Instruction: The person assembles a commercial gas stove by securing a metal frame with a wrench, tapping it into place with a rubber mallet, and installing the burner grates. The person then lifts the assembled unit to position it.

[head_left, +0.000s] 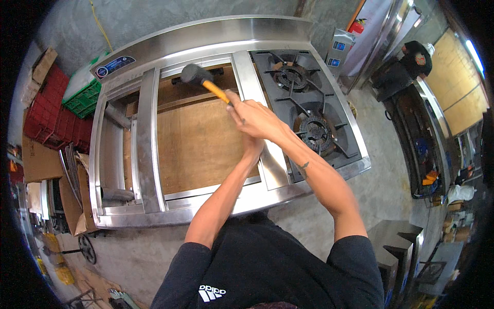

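My right hand (256,119) is closed round the yellow handle of a rubber mallet (216,91), whose black head points up and left over the large opening of a stainless steel stove frame (150,149). Just below it is my left hand (251,148), by the steel strip (275,167) beside that opening. My right hand and wrist cover the left hand's fingers, so their grip cannot be seen. To the right of both hands lies a black cooktop (303,103) with two burners, one behind the other.
A wooden panel (198,144) shows inside the opening. Red crates (49,110) and a green crate (82,99) stand at the left. Bent steel pieces (396,247) stand at the lower right. Another person (406,69) bends over a bench at the far right.
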Available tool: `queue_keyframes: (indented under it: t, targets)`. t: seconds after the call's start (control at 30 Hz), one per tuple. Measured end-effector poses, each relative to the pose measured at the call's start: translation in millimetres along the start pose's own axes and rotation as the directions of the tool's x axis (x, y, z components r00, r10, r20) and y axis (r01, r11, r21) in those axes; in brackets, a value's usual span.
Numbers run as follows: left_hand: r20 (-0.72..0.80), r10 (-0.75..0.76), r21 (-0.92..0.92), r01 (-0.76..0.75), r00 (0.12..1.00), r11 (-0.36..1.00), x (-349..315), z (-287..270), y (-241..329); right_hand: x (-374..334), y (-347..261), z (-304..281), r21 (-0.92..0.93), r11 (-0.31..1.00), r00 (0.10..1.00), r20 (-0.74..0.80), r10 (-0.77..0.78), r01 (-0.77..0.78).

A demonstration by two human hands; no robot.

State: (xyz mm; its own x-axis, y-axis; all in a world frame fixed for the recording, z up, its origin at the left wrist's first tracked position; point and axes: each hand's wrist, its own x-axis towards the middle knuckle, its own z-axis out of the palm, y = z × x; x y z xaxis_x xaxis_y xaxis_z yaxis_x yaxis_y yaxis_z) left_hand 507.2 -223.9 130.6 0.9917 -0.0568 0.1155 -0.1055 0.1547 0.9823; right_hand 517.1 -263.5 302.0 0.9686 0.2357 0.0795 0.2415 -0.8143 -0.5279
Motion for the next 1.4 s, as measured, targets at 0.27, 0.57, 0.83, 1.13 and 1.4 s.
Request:
queue_keyframes:
  t: [0.27,0.57,0.83,1.13,1.4]
  targets:
    - [-0.097,-0.398,0.326,0.407,0.912,0.853,10,-2,25,31,61,-11,0.219,0.931,0.926,-0.181,0.332,-0.291]
    - [-0.181,-0.307,0.355,0.353,0.934,0.866,8,4,24,41,90,-8,0.283,0.915,0.890,-0.276,0.364,-0.286]
    - [-0.054,-0.315,0.277,0.317,0.948,0.907,9,0,8,27,41,0,0.051,0.983,0.976,-0.116,0.182,-0.177]
    - [-0.031,-0.173,0.359,0.173,0.984,0.917,3,0,7,51,12,4,-0.329,0.916,0.969,0.018,0.248,-0.229]
    - [-0.088,-0.165,0.271,0.183,0.982,0.945,4,3,-5,25,14,-9,-0.315,0.942,0.985,0.082,0.150,-0.117]
